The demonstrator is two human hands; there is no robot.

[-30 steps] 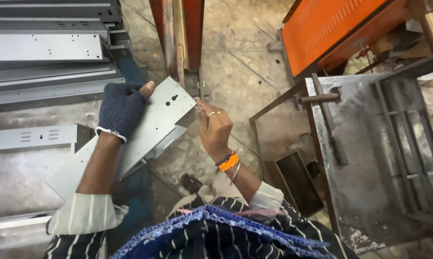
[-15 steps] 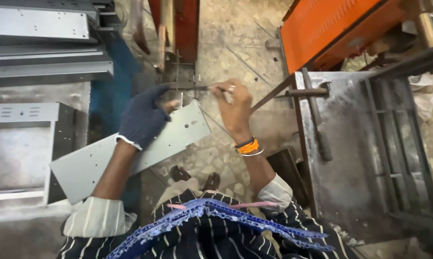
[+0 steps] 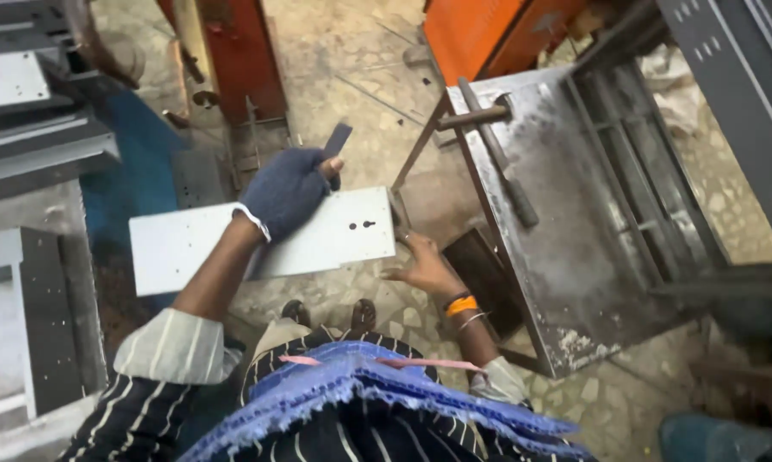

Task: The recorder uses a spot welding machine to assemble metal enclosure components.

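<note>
The person stands over a pale grey sheet-metal panel (image 3: 317, 239), long and flat, with a small keyhole slot and a dot punched near its right end. The panel hangs level above the stone floor (image 3: 360, 85), held out in front of the person's sandalled feet (image 3: 330, 315).

The left hand (image 3: 287, 190), in a dark blue knitted glove, lies across the top of the panel near its upper edge, fingers curled and clamped over that edge, the bare thumb tip showing past the glove. A thin dark metal strip (image 3: 337, 139) sticks up from behind those fingers, just above the panel; I cannot tell whether the glove grips it too.

The right hand (image 3: 424, 267), bare, with an orange band at the wrist, sits just below the panel's right corner, fingers spread and loose, not closed on anything. Whether its fingertips touch the panel's edge I cannot tell.

To the right of the panel stands a worn steel work stand (image 3: 548, 239) with a bar lying on it. Left of the panel lie stacked grey metal sheets (image 3: 35, 145); above it rises a red machine post (image 3: 240, 60).
</note>
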